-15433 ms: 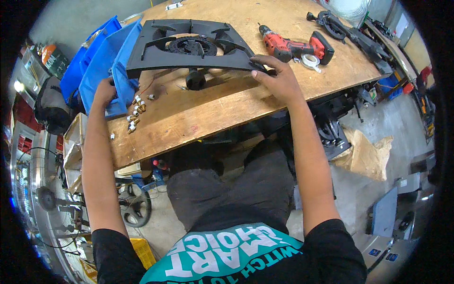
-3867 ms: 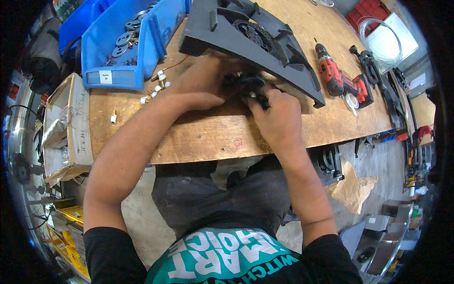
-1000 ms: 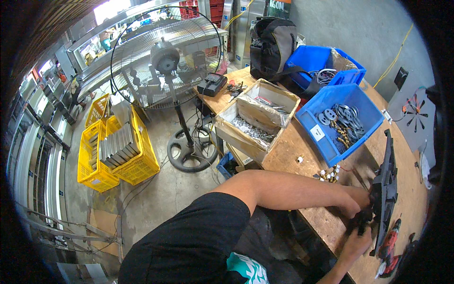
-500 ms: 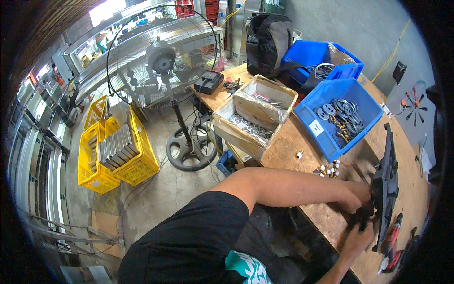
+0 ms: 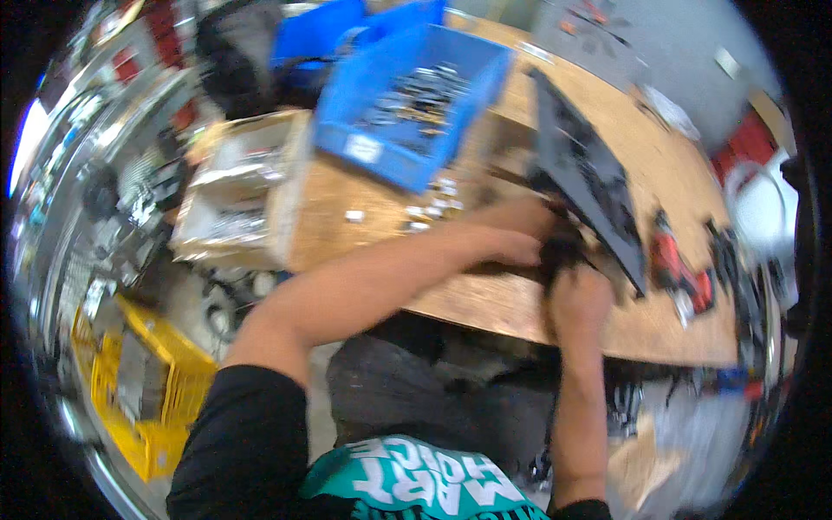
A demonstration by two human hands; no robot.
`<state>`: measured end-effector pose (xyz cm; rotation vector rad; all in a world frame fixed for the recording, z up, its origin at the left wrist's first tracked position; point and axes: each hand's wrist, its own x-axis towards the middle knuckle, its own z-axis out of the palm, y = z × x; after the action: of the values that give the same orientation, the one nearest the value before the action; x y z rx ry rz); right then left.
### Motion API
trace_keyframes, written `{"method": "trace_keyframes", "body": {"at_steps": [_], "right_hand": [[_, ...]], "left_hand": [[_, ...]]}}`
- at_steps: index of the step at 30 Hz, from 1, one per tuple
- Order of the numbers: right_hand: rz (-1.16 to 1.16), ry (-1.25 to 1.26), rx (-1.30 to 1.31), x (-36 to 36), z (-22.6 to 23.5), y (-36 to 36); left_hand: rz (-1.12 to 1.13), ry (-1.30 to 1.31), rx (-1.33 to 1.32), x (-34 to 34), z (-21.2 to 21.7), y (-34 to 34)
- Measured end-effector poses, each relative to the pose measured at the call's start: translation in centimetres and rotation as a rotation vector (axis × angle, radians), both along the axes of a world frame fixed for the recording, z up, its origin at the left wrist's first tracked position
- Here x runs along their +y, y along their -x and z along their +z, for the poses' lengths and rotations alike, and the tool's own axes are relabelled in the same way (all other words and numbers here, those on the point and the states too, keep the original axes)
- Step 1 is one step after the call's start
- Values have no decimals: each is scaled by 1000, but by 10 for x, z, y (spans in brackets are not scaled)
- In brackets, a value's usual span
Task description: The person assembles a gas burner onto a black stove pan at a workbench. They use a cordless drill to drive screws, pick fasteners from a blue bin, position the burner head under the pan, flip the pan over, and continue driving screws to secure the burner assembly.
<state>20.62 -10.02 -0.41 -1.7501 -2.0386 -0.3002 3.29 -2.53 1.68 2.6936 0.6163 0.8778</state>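
Between blue bin [image 5: 392,162] and red drill [image 5: 669,258], beside black frame [image 5: 582,165], right fingers [image 5: 582,279] hold a black part [image 5: 563,248]; left fingers [image 5: 536,218] unclear.

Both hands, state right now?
Left hand: by the black square burner frame; fingers hidden, can't tell.
Right hand: at a small black part; blurred, can't tell.

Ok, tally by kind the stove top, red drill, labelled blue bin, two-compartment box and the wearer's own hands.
Black stove top: 1
Red drill: 1
Labelled blue bin: 1
Two-compartment box: 1
Left hand and right hand: 2
Total: 6
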Motion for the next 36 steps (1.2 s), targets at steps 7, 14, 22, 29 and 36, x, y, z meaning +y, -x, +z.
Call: {"method": "trace_keyframes", "body": {"at_steps": [7, 14, 22, 29, 36], "right_hand": [[94, 84, 107, -4, 7, -6], [112, -40, 132, -1, 10, -5], [29, 166, 42, 3, 14, -1], [65, -37, 123, -1, 12, -3], [32, 54, 88, 6, 7, -1]], "left_hand": [[221, 261, 172, -17, 20, -2], [128, 226, 14, -8, 4, 1], [207, 125, 182, -13, 13, 2], [222, 286, 138, -18, 23, 1], [233, 354, 77, -22, 23, -1]]}}
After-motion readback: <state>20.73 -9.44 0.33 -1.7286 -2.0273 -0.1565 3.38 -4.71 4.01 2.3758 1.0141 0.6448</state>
